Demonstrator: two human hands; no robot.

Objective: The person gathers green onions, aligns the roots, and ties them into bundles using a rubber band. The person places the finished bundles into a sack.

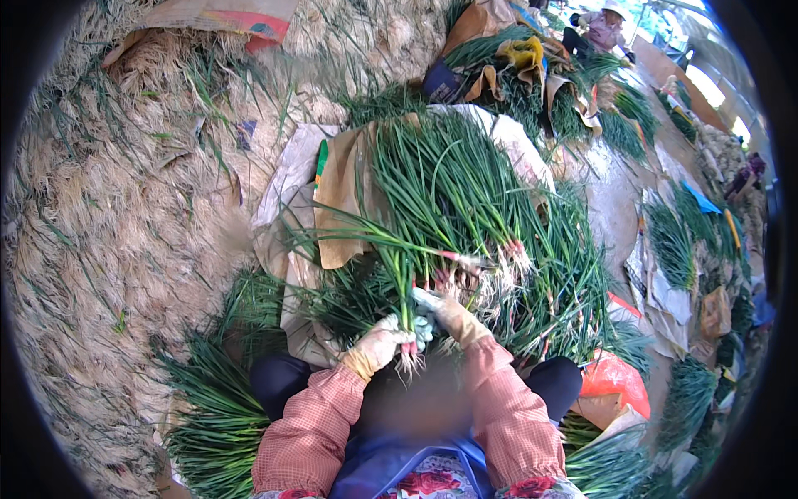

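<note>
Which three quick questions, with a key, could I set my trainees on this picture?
1. Multiple choice: where do the roots of the bunch of spring onions in the left hand point? A) the picture's top; B) its lower edge; C) its right edge.
2. True or false: both sleeves are plain green.
3. Fill in: the apron is ____.

Key: 1: B. 2: False, the sleeves are pink and checked. 3: blue.

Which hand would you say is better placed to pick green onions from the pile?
Probably the right hand: it lies nearer the exposed roots in the pile, while the left hand grips a bunch.
</note>
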